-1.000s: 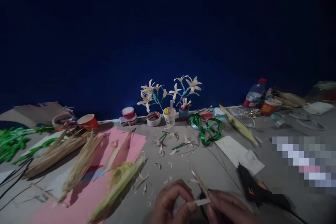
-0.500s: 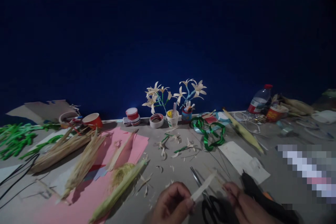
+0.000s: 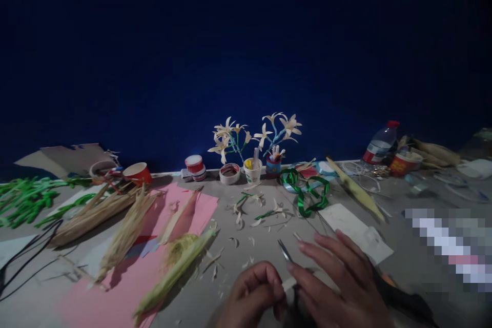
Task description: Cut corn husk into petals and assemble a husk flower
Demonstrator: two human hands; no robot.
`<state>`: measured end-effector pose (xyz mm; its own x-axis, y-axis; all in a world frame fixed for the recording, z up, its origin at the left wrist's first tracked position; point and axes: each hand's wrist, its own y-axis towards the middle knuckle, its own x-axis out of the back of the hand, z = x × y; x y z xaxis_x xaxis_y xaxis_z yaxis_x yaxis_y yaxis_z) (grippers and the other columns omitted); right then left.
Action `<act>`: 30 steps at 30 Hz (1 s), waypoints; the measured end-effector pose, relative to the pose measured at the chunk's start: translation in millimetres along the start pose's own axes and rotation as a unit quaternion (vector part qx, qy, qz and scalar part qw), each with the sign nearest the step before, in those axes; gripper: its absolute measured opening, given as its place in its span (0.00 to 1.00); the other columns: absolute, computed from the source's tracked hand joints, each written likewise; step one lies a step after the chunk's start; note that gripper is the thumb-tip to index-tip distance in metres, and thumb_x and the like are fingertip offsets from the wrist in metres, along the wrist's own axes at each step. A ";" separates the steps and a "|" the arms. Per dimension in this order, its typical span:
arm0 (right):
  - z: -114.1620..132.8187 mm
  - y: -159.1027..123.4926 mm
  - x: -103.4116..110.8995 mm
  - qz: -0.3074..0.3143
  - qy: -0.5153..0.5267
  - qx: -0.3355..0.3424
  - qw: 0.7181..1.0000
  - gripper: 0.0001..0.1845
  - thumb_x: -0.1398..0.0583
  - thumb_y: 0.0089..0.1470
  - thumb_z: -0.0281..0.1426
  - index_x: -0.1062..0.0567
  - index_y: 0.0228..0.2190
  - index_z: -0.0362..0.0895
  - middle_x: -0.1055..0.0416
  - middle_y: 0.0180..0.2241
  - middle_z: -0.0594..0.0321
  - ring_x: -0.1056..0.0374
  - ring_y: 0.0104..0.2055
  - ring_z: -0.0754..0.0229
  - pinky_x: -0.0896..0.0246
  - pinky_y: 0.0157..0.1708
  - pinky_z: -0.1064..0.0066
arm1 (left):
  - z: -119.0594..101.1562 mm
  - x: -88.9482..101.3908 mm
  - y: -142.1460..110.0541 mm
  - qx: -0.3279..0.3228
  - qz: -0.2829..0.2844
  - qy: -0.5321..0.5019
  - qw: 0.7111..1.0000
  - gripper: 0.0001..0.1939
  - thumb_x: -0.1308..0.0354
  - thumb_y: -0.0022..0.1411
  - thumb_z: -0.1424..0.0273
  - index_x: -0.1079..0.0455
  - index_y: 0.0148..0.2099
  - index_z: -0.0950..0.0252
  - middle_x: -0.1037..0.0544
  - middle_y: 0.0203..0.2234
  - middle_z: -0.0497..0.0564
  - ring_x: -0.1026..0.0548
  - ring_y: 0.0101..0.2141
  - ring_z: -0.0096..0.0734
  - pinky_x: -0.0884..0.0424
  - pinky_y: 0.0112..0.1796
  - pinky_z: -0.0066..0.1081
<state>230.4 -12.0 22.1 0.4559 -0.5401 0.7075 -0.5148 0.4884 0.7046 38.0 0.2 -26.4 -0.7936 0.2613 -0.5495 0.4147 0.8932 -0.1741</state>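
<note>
Near the bottom centre, my left hand (image 3: 255,289) is closed in a pinch on a short pale strip (image 3: 289,284) that looks like corn husk. My right hand (image 3: 338,279) is just right of it, palm down, with the fingers stretched out and spread over the scissors (image 3: 284,250). Only the blades show clearly; the handles are hidden beneath the hand. A small pale tip (image 3: 297,236) pokes out by the right fingertips; whether the fingers grip it I cannot tell. Scraps of husk and small cut flower pieces (image 3: 274,211) lie ahead of both hands.
Corn husks (image 3: 175,277) lie on pink paper (image 3: 96,305) at left, beside green stems (image 3: 28,200). White flowers (image 3: 228,138) stand behind small pots (image 3: 229,174). Green ribbon (image 3: 307,200), a white card (image 3: 357,230), a bottle (image 3: 380,143) and a black tool (image 3: 407,302) are at right.
My right hand has moved left and forward over the scissors, and its fingers have spread out from a pinch on a thin stick. My left hand keeps the strip, now mostly covered.
</note>
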 end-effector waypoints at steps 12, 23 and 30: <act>10.9 10.1 -11.7 0.082 0.147 -0.115 0.979 0.09 0.44 0.54 0.20 0.29 0.31 0.46 0.28 0.27 0.65 0.30 0.32 0.60 0.39 0.50 0.58 | -30.1 -10.2 -16.5 -0.411 -0.049 0.609 0.677 0.14 0.46 0.53 0.83 0.34 0.39 0.60 0.22 0.30 0.49 0.24 0.34 0.35 0.34 0.48 0.41; 21.2 13.5 -9.0 0.082 0.175 -0.140 0.971 0.09 0.46 0.56 0.22 0.34 0.28 0.47 0.32 0.24 0.68 0.32 0.29 0.61 0.37 0.51 0.60 | -25.5 -15.3 -14.7 -0.435 -0.099 0.619 0.646 0.15 0.47 0.49 0.84 0.39 0.35 0.60 0.26 0.25 0.46 0.25 0.29 0.31 0.30 0.48 0.42; 19.7 7.7 -9.5 0.064 0.176 -0.148 0.971 0.10 0.47 0.55 0.20 0.35 0.27 0.47 0.33 0.23 0.68 0.32 0.29 0.62 0.36 0.49 0.62 | -25.5 1.2 -18.8 -0.441 -0.153 0.622 0.628 0.15 0.47 0.52 0.85 0.40 0.36 0.59 0.26 0.27 0.45 0.24 0.31 0.31 0.33 0.50 0.43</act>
<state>207.8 -16.7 19.6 0.6488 -0.2202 0.7284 -0.3751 0.7403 0.5579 17.9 -7.0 -2.9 -0.7376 -0.3790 0.5588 0.1842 0.6833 0.7065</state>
